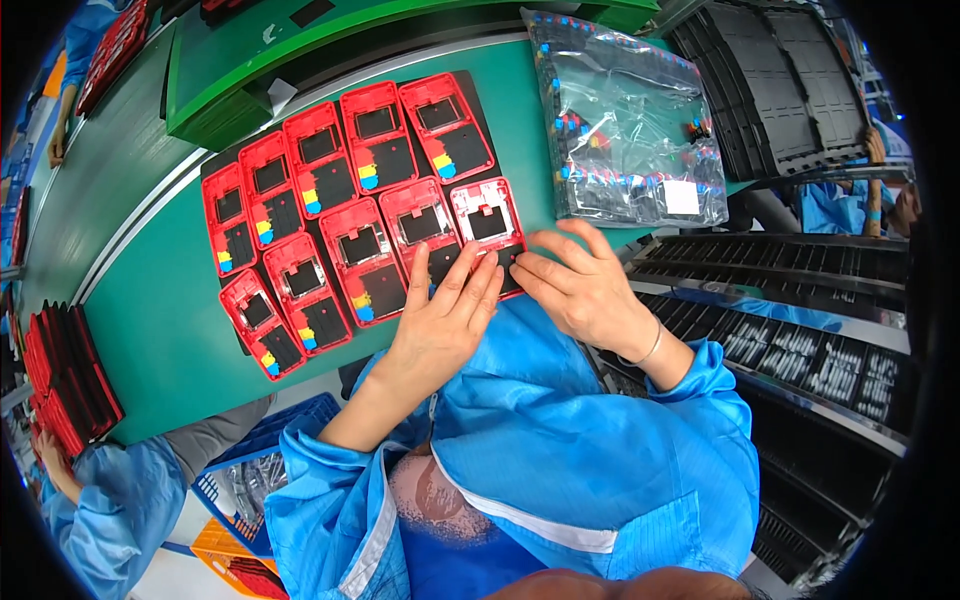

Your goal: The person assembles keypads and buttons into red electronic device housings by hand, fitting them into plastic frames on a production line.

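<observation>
Two rows of red plastic housings (pixel 357 240) lie on a black tray (pixel 478 110) in front of me. Each has a rectangular window and a black lower panel, and many show blue and yellow pieces at one corner. My left hand (pixel 445 315) reaches over the near row, its fingers stretched out and their tips on the rightmost near housing (pixel 483 205). That housing has a whitish upper part. My right hand (pixel 580 290) touches its right edge with fingertips, the fingers bent and apart. A tiny pale bit shows at the left fingertips; my fingers hide much of the lower panel.
A clear plastic bag (pixel 635 130) of small red and blue parts lies right of the tray. Black trays (pixel 770 90) stack beyond it, above racks of small pale parts (pixel 770 345). A green shelf (pixel 300 60) borders the far side. At left, a co-worker's hand (pixel 55 460) touches stacked red housings (pixel 65 370).
</observation>
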{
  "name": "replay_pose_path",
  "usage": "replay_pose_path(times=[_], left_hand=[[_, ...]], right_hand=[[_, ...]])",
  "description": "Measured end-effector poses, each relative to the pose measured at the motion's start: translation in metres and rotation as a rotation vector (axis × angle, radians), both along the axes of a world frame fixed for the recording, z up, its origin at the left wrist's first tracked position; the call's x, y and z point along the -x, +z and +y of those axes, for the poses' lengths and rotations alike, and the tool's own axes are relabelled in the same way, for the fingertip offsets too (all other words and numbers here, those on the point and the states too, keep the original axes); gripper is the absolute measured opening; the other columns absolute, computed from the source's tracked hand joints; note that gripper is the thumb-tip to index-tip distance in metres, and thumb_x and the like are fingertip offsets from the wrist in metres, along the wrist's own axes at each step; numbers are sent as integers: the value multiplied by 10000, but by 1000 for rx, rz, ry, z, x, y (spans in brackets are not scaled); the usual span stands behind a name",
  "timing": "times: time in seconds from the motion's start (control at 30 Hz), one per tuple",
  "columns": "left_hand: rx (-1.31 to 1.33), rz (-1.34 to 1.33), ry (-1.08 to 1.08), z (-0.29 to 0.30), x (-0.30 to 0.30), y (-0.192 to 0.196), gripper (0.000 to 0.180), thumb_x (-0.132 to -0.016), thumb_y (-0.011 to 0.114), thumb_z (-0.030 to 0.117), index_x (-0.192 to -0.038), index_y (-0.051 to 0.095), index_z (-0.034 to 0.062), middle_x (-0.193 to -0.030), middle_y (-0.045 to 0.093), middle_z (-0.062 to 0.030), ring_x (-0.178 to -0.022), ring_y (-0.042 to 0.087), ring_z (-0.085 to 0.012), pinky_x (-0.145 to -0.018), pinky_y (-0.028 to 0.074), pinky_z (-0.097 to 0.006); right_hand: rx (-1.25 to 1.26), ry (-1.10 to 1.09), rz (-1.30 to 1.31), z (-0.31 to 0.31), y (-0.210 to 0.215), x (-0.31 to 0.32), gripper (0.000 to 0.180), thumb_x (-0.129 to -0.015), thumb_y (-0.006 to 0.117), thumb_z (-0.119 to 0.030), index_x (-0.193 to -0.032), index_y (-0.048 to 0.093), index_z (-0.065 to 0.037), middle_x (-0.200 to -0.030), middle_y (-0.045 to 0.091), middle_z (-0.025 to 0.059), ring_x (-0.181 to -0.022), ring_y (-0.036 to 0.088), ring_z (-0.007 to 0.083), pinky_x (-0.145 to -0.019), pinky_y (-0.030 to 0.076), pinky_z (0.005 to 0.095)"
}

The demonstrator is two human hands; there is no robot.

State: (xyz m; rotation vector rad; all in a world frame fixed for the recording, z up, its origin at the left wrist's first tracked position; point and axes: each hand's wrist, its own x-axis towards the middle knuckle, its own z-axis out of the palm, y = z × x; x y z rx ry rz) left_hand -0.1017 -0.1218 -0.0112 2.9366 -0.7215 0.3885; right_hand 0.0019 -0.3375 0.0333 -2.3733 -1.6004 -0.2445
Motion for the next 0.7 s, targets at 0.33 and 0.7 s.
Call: replay_pose_path(times=[0.33, 0.7], left_hand=[[189, -49, 133, 35, -94, 25, 482, -988, 678, 257, -1370, 616, -31, -1409, 634, -154, -1369, 533, -316, -1244, 275, -605], [131, -6, 166, 45, -109, 2, 566, -1017, 631, 366, -1449, 574, 5, -1519, 555, -118, -1458, 441, -328, -1245, 171, -692]], right_hand=[[-127, -115, -18, 57, 12, -74, 318, -788, 722, -90, -1099, 740, -28, -1153, 719, 74, -1226, 605, 297, -1093, 434, 473], [-51, -140, -88, 65, -11, -90, 325, -817, 668, -92, -1125, 742, -16, -1224, 704, 86, -1351, 540, 300, -1200, 352, 528]])
